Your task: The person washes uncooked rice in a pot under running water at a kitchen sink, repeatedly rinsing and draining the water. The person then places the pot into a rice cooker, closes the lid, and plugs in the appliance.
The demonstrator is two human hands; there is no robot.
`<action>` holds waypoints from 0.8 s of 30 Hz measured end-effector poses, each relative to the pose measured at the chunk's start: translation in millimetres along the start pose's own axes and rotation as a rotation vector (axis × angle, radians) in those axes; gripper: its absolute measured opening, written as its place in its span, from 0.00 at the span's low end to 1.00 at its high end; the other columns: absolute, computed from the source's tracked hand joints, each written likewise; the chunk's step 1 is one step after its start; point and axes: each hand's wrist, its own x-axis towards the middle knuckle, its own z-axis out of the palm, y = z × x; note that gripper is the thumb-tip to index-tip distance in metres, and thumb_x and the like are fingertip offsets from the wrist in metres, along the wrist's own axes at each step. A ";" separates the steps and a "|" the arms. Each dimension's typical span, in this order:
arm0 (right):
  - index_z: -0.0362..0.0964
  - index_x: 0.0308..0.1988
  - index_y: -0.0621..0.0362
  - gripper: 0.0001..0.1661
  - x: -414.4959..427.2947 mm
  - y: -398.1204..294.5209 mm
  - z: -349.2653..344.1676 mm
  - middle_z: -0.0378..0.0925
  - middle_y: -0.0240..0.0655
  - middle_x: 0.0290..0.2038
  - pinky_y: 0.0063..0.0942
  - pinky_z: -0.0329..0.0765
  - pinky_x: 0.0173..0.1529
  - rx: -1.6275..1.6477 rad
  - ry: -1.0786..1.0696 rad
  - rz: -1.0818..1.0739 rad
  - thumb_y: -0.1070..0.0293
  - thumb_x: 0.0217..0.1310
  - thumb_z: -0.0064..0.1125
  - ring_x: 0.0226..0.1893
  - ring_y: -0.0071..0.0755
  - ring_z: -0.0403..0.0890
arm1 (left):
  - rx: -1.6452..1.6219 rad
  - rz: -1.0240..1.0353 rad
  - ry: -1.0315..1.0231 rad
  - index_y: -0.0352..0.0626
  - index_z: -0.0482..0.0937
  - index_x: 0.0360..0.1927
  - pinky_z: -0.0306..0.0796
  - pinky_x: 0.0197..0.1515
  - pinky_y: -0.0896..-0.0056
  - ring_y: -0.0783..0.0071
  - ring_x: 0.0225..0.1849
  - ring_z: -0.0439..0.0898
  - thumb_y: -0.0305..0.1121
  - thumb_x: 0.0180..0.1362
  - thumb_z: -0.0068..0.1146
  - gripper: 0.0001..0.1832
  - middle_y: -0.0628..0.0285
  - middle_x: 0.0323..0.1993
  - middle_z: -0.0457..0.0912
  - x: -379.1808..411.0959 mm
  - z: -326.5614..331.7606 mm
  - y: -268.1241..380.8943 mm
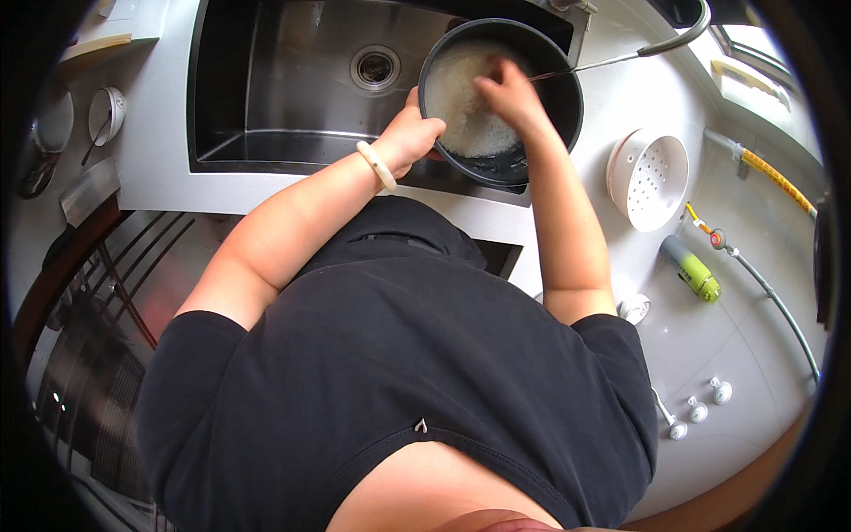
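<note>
A dark round cooking pot (562, 126) is held over the right part of the sink. White rice grains in cloudy water (452, 80) cover much of its bottom. My left hand (410, 136) grips the pot's near left rim, thumb over the edge and fingers outside. Inside the pot, my right hand (508, 90) is down at the rice with curled fingers. Its fingertips are blurred, so whether they hold grains cannot be told. A thin stream of water (585, 66) runs from the curved faucet (685, 36) into the pot, beside my right hand.
The stainless steel sink (299, 80) has a round drain (375, 68). Right of it on the counter stands a white perforated basket (648, 179). A green and grey bottle (691, 269) is farther right. At left are a white bowl (106, 116) and a cleaver (90, 189).
</note>
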 end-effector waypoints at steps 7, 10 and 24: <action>0.63 0.58 0.43 0.38 6.9 -18.0 26.8 0.61 0.47 0.58 0.49 0.67 0.58 -0.581 -0.042 -0.378 0.61 0.42 0.61 0.58 0.60 0.62 | 0.000 -0.006 0.017 0.44 0.56 0.60 0.78 0.34 0.66 0.66 0.42 0.76 0.21 0.47 0.43 0.32 0.56 0.45 0.71 4.0 -0.9 -4.1; 0.70 0.52 0.36 0.31 -33.5 -29.4 14.1 0.60 0.34 0.62 0.54 0.60 0.62 -0.831 -0.460 -0.557 0.69 0.43 0.60 0.64 0.51 0.56 | -0.028 -0.002 -0.003 0.44 0.56 0.61 0.79 0.35 0.66 0.65 0.43 0.76 0.21 0.47 0.43 0.33 0.55 0.46 0.71 8.4 -10.0 -10.5; 0.63 0.49 0.74 0.32 -56.7 22.1 -21.3 0.73 0.61 0.44 0.36 0.71 0.54 -0.337 -0.263 0.269 0.64 0.46 0.55 0.48 0.55 0.75 | 0.164 0.088 0.007 0.39 0.43 0.67 0.77 0.30 0.69 0.62 0.43 0.76 0.23 0.49 0.45 0.40 0.49 0.51 0.69 7.5 -14.1 -17.9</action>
